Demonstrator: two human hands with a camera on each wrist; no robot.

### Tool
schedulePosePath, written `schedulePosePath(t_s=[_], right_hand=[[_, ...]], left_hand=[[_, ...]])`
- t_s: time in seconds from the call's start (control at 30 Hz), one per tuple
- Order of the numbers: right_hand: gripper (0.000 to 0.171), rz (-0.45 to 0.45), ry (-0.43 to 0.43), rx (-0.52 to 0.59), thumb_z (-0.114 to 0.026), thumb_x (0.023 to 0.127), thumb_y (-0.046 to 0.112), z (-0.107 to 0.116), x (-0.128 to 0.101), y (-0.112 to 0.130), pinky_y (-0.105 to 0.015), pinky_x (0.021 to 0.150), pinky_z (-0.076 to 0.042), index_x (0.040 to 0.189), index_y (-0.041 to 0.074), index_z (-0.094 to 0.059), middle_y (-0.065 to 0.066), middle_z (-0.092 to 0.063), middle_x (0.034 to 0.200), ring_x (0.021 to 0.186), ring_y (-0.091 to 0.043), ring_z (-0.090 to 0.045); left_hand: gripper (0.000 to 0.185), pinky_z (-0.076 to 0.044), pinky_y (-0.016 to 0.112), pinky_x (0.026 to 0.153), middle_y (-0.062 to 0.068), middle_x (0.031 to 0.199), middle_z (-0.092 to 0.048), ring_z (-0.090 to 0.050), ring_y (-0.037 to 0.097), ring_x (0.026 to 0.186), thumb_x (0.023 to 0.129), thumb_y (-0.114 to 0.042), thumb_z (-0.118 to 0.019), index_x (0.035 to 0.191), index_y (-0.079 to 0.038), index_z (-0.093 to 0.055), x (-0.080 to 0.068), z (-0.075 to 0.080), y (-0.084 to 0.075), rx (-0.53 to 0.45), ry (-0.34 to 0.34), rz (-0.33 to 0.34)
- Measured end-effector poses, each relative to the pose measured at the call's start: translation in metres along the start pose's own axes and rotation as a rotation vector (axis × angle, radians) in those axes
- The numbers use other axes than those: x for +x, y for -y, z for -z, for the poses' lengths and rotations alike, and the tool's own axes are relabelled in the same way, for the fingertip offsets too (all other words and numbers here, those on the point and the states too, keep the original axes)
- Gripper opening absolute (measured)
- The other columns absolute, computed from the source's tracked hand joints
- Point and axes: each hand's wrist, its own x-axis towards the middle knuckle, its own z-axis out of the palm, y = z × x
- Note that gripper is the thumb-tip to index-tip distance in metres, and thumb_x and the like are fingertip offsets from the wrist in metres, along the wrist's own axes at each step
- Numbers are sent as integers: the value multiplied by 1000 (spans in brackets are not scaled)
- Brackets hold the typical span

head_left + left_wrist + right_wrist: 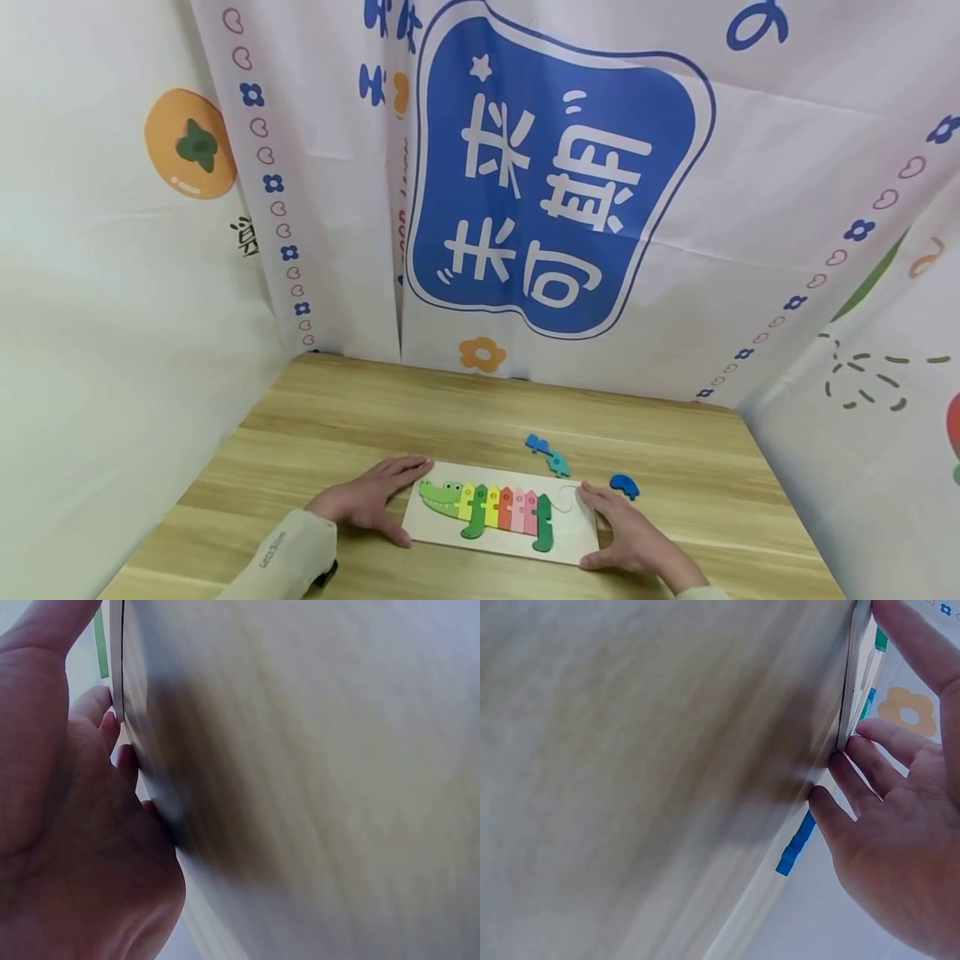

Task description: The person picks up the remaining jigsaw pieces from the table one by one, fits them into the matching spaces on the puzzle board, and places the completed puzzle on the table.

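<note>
While my left hand (369,498) and right hand (628,533), fingers wide, touch the board (576,537), its crocodile (506,510) points lengthwise left; cloth (555,200) reads "未来可期".

Head view: bright, evenly lit, mostly sharp. Wrist views dimmer; tabletop (360,750) blurred, dk. shadow nr. ctr. of each.

Puzzle pieces (557,463) obstruct the way beyond the board (573,530); the table (300,433) leaves room at left
</note>
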Motion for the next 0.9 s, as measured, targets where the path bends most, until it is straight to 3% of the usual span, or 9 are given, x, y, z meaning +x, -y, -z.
schedulePosePath(t_s=[0.17, 0.33, 0.47, 0.57, 0.77, 0.9], right_hand=[[107, 0, 13, -5, -96, 70, 42, 0, 1, 2, -72, 113, -33, 155, 3, -45, -22, -40, 162, 146, -53, -35], [93, -14, -37, -44, -94, 73, 40, 11, 13, 6, -67, 108, -43, 149, 5, -54, -20, -59, 145, 134, -45, -53], [68, -42, -145, -32, -89, 82, 31, 16, 42, 14, -60, 102, -50, 141, 7, -63, -10, -70, 125, 118, -33, -64], [55, -38, -202, -15, -83, 90, 23, 13, 71, 19, -56, 100, -52, 139, 10, -65, -8, -69, 124, 117, -30, -64], [47, 43, -217, -54, -76, 95, 13, 3, 120, 25, -59, 109, -46, 140, 8, -65, -14, -65, 137, 131, -38, -58], [37, 69, -206, -136, -77, 93, 8, 0, 135, 27, -55, 107, -49, 129, 6, -72, -12, -71, 128, 124, -35, -63]], left_hand=[[115, -26, 70, 118, 4, 173, -18, -19, 40, 156, 77, -55, -87, 167, -24, -23, -1, -1, 2, 3, -5, 0], [115, -26, 70, 117, 5, 173, -19, -20, 42, 155, 77, -56, -87, 167, -26, -22, -1, -1, 2, 4, 0, -8], [115, -27, 71, 117, 6, 173, -19, -20, 43, 155, 77, -56, -87, 167, -26, -21, 0, 0, 1, 6, 6, -6], [115, -26, 71, 117, 6, 173, -19, -19, 42, 156, 77, -55, -87, 167, -26, -22, -1, 2, 2, 5, 8, 0], [115, -26, 70, 118, 6, 173, -19, -19, 42, 156, 78, -55, -87, 167, -24, -21, 2, 2, 5, 22, 12, -23], [116, -26, 70, 118, 6, 173, -19, -20, 40, 156, 78, -56, -86, 167, -22, -21, 3, 0, 4, 34, 7, -34]])
